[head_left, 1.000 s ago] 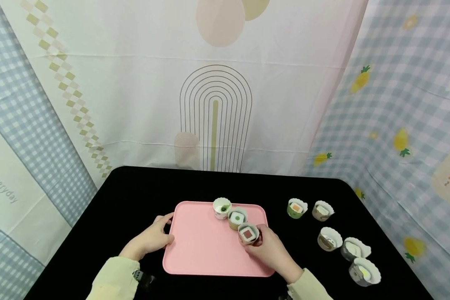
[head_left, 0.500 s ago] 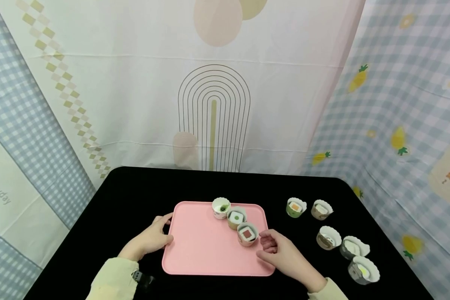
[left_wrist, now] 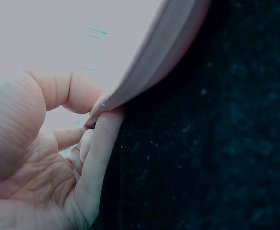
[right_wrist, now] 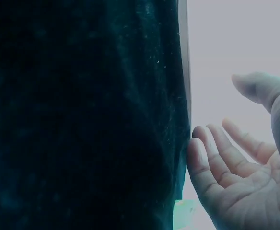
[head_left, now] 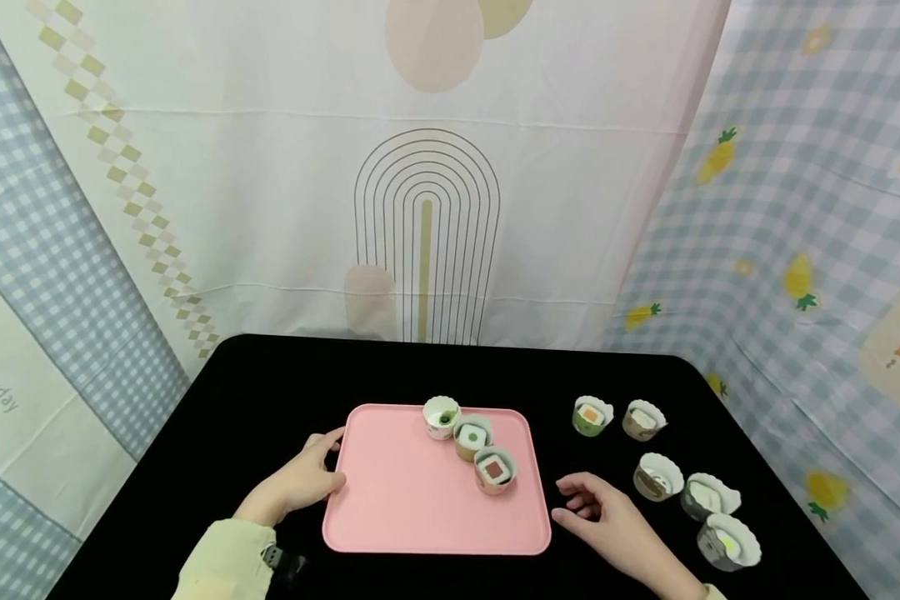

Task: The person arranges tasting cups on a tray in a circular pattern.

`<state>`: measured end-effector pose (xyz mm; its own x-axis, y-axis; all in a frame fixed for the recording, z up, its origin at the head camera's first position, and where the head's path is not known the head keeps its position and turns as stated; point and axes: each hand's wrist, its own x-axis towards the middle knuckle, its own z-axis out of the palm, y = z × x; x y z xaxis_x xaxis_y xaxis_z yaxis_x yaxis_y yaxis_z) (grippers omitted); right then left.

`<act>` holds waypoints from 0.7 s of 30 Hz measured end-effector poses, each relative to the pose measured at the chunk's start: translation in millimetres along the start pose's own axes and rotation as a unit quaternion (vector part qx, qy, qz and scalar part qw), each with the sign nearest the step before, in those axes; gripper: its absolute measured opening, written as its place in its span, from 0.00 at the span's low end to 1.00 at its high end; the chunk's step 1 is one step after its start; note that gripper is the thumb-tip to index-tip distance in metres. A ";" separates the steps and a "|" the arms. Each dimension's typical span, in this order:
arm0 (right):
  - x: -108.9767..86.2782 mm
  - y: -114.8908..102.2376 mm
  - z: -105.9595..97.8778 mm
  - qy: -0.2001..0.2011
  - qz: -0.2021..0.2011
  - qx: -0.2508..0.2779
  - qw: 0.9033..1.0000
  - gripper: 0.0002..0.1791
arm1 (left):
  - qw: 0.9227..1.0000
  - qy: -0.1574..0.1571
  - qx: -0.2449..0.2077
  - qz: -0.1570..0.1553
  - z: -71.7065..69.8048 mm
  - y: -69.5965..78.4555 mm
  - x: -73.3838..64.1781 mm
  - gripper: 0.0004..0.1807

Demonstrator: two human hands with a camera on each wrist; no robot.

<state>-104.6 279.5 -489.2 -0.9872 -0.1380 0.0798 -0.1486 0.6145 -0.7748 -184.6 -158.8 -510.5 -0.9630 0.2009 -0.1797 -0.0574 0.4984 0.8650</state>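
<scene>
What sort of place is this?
Probably a makeshift filming booth, not an ordinary kitchen: printed fabric curtains line the back and both sides of a black-covered table, on which a pink rectangular tray lies.

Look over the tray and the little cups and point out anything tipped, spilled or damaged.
Nothing stands out. The three cups on the pink tray and the five cups on the black table all stand open side up, and no spill or tear shows.
</scene>
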 end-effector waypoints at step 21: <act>-45.6 28.6 -86.2 0.167 0.062 -0.181 0.967 0.34 | 1.000 0.004 0.019 0.006 -2.4 0.1 -0.4 0.47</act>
<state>-68.9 370.3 -460.9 -0.9535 0.1748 0.2456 0.0203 0.8501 -0.5263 -184.8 -160.9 -509.2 -0.9659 0.1996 -0.1651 -0.0359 0.5284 0.8483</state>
